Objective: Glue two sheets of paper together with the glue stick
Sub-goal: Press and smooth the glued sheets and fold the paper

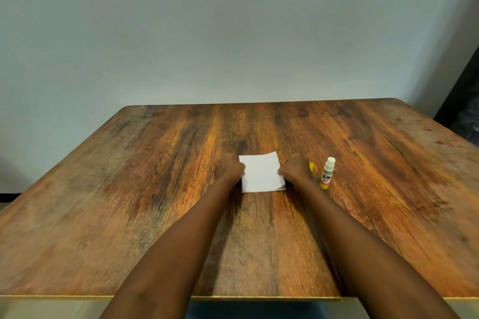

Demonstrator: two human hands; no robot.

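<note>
A small white paper (261,173) lies on the wooden table (155,189), with a second sheet's edge peeking out at its lower right corner. My left hand (229,169) pinches the paper's left edge and my right hand (294,171) pinches its right edge. The glue stick (327,173), yellow with its white stick exposed, stands upright just right of my right hand. A yellow cap (311,166) lies between that hand and the stick, partly hidden.
A plain pale wall rises behind the table's far edge. A dark object (464,116) stands at the far right beside the table. The table's near edge runs along the bottom of the view.
</note>
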